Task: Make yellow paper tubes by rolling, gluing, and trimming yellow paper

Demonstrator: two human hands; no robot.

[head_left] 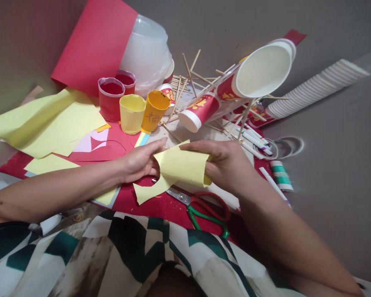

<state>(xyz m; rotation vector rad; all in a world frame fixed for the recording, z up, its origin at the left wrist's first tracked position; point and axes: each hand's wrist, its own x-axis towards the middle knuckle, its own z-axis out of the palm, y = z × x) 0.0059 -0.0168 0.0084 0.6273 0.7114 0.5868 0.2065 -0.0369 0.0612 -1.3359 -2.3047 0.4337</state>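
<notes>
Both my hands hold one piece of pale yellow paper [181, 167] that is curled over a cup-like form, mostly hidden. My left hand [140, 163] pinches its left edge, thumb and fingers closed on the paper. My right hand [227, 165] wraps around the right end, fingers curled under it. A loose flap of the yellow paper hangs down at the lower left. Just below lie scissors [204, 210] with red and green handles, blades pointing left.
Behind stand two red-wrapped cups [111, 99], a yellow cup [132, 113] and an orange cup [154, 110]. Yellow sheets [49, 123], red paper [95, 45], clear plastic bowls [148, 53], wooden skewers [188, 82], printed paper cups [259, 72], a cup stack [318, 88], markers [256, 142] and tape rolls [281, 175] crowd the surface.
</notes>
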